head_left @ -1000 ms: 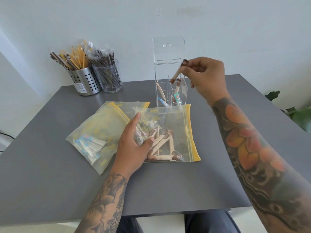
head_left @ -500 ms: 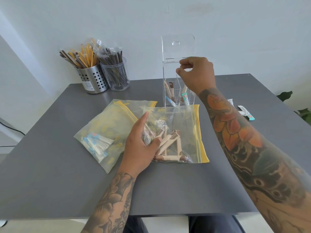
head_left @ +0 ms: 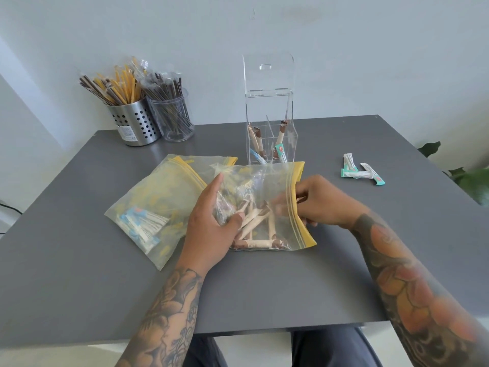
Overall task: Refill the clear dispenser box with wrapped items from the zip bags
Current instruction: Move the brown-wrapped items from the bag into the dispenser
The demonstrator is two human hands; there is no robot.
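The left hand (head_left: 211,221) presses the near zip bag (head_left: 267,207) flat on the bench (head_left: 79,274). The right hand (head_left: 315,205) reaches into its mouth, grip unclear. Pinch one brown stick (head_left: 254,221) for the dispenser box (head_left: 268,112) beyond.

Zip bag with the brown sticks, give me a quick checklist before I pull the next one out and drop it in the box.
1. Bag held steady: ok. The left hand presses flat on the front zip bag.
2. Bag mouth open: ok. The right hand has its fingers in at the yellow zip edge.
3. Stick in grasp: cannot tell. The fingertips blur behind the plastic.
4. Sticks left in the bag: ok. Several brown sticks lie inside.
5. Clear dispenser box open: ok. Its lid stands up at the back.
6. Room in the box: ok. Each visible compartment holds only a few items.
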